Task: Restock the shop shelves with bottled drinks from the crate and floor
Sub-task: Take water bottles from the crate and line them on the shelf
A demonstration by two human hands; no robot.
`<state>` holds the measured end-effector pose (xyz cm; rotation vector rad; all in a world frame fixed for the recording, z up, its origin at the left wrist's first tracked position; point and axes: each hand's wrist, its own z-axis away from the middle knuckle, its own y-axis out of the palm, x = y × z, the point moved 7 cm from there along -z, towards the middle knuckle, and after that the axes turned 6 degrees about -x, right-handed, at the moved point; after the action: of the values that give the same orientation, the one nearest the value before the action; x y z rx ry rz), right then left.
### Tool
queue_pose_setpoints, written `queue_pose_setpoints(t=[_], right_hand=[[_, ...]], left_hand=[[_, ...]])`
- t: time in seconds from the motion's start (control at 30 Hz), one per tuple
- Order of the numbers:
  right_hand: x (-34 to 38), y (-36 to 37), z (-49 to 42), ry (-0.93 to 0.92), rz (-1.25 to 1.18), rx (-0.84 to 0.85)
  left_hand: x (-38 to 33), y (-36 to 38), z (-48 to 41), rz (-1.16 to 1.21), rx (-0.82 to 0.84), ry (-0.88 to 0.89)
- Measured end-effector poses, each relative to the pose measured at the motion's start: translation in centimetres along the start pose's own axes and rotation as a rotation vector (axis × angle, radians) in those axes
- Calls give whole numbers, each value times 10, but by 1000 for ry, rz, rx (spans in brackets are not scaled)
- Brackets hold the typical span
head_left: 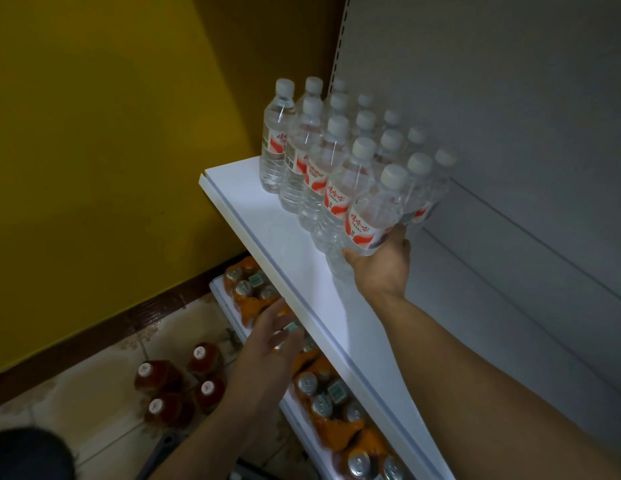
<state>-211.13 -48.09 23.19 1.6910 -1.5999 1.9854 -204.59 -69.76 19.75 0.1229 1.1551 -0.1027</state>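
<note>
The shelf point(267, 216) was partly stocked. Water bottles point(337, 154) stood in close rows at its 12 o'clock end, against the back panel, and the stretch toward 5 o'clock was bare. The right hand point(382, 265) had its grip clamped low on the nearest bottle point(368, 220), at the 5 o'clock corner of the block. Whether that bottle's base was down on the shelf could not be told. The left hand point(267, 348) hung with fingers apart, holding nothing, just off the shelf edge above the cans point(323, 393) on the lower shelf point(221, 299). Four brown bottles point(177, 386) stood on the floor point(94, 393) at 7 o'clock, not yet shelved. The job looked roughly midway, with the brown bottles and the bare stretch of shelf left.
</note>
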Motion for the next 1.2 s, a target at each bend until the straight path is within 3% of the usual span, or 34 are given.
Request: queue_pose_setpoints(t=[0.33, 0.53, 0.7, 0.83, 0.97, 1.2], right_hand=[[2, 3, 1, -48, 18, 6], [-20, -9, -4, -84, -40, 119], [-71, -56, -42, 71, -222, -86], [-94, -22, -85, 204, -305, 186], [-77, 3, -107, 75, -348, 402], [-86, 3, -120, 67, -393, 354]], left_hand=[[1, 9, -14, -135, 43, 75], [-13, 51, -49, -139, 2, 176], [-21, 86, -77, -227, -20, 300], [-21, 102, -90, -191, -20, 305], [-14, 102, -100, -254, -48, 405], [-6, 96, -107, -289, -125, 394]])
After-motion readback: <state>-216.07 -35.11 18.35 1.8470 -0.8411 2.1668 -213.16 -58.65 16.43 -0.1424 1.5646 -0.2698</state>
